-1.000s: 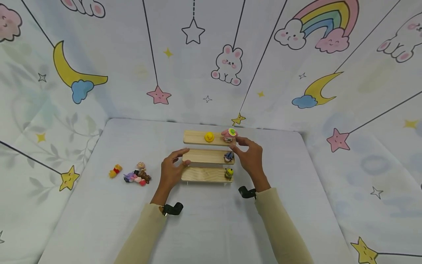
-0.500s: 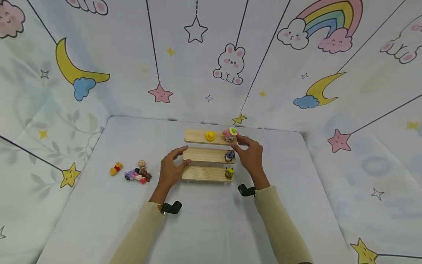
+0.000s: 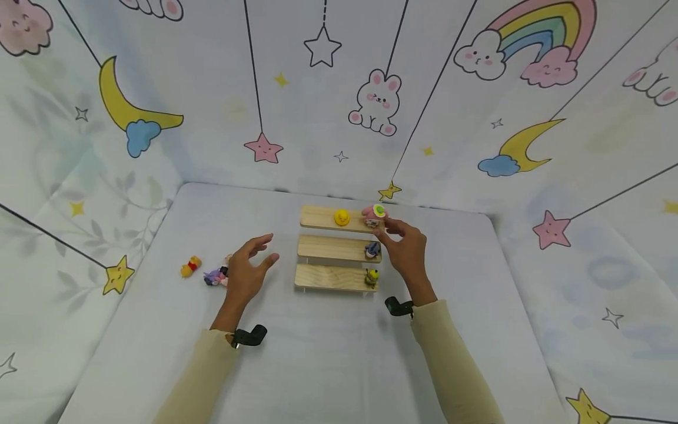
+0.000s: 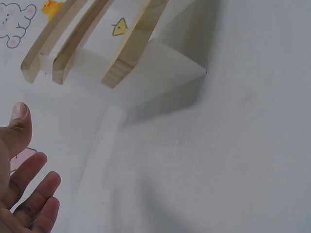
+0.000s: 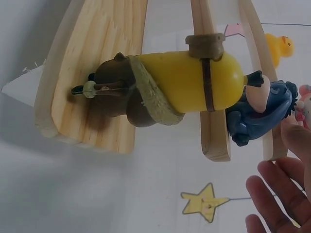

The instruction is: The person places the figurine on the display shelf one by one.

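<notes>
A tiered wooden shelf [image 3: 333,248] with three boards stands mid-table. At the right end of its top board, my right hand [image 3: 408,253] grips the edge with thumb and fingers, beside a pink-eared figurine [image 3: 375,217]. A yellow rubber duck [image 3: 341,217] sits further left on that board. On the middle board's right end is a blue donkey figurine [image 5: 257,116]; below it, on the lowest board, stands a yellow figurine in brown clothing [image 5: 194,82]. My left hand [image 3: 245,275], fingers apart and holding nothing, hovers left of the shelf, partly covering a pile of figurines [image 3: 214,277].
A small yellow bear figurine in red [image 3: 191,266] lies at the far left of the white-covered table [image 3: 318,353]. A cartoon-printed cloth [image 3: 212,88] rises behind the table and along both sides.
My left hand has let go of the shelf's left end and moved left toward the figurine pile. The right hand stays at the top board's right end. The view has shifted slightly.
</notes>
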The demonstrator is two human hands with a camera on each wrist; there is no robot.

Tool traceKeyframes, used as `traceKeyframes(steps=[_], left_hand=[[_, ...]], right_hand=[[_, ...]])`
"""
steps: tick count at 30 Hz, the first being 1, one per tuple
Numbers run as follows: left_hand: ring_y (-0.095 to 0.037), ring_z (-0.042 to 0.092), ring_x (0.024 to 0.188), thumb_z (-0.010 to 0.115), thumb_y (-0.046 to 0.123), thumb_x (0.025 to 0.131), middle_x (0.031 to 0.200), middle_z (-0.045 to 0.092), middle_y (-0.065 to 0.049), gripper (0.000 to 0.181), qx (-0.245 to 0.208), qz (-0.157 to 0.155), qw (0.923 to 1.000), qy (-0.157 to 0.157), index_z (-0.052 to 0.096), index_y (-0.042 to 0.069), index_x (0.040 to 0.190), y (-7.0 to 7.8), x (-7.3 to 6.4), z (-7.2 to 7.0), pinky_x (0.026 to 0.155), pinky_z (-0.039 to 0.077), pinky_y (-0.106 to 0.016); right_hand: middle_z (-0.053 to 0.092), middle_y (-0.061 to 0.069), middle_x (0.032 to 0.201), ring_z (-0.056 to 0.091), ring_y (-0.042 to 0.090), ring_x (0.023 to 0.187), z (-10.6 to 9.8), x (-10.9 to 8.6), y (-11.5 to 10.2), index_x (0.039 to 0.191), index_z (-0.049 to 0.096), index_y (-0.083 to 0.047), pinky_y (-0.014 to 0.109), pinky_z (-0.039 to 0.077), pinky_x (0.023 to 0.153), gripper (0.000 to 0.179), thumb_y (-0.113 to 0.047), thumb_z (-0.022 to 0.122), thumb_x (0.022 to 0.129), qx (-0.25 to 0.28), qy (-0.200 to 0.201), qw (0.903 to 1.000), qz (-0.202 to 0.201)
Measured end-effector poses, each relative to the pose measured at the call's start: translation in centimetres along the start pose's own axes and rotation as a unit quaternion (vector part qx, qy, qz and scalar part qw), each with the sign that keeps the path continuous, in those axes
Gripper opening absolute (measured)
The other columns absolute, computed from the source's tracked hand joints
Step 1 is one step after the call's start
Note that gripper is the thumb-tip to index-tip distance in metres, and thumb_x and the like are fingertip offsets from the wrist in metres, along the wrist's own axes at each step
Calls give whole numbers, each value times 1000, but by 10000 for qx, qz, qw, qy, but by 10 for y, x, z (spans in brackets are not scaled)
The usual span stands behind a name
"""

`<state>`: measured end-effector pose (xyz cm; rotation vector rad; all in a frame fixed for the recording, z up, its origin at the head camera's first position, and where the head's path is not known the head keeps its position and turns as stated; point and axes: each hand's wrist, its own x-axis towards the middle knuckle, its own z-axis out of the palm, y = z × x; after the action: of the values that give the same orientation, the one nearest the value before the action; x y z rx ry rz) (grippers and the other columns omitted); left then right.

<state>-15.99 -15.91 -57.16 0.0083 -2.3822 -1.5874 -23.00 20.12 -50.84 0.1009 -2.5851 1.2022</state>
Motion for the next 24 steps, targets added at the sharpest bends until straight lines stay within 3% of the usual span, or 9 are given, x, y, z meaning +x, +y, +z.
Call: traceKeyframes(steps=[7, 14, 18, 24], left_hand=[[-34, 66, 128, 82, 20, 96, 143, 69, -10, 49, 537, -201, 9979, 290, 68, 20, 143, -13, -3, -20, 115, 49, -58], [-40, 67, 118, 84, 13, 93, 132, 71, -20, 48, 852, -263, 9940, 628, 72, 17, 139, -29, -3, -37, 97, 55, -60], [-39, 66, 118, 86, 9, 91, 132, 73, -19, 47, 1292, -283, 9882, 771, 73, 13, 137, -40, 0, -44, 101, 51, -58], [-40, 64, 113, 82, 9, 94, 129, 72, -21, 43, 1886, -400, 9783, 754, 73, 13, 136, -47, 2, -49, 91, 51, -56]], right_hand=[[78, 9, 127, 74, 31, 114, 0, -1, -1, 132, 76, -11, 59, 54, 102, 46, -36, 84, 94, 31, -2, 9999, 99], [78, 7, 128, 74, 29, 114, 0, -2, -1, 132, 76, -12, 55, 55, 102, 46, -36, 84, 94, 27, -9, 9999, 151], [78, 8, 129, 74, 29, 113, 0, -2, -1, 133, 76, -12, 55, 55, 103, 46, -35, 84, 94, 57, 9, 9999, 102], [78, 8, 130, 74, 30, 114, 0, -2, 0, 134, 75, -11, 58, 51, 107, 48, -36, 84, 94, 40, 5, 9999, 113]])
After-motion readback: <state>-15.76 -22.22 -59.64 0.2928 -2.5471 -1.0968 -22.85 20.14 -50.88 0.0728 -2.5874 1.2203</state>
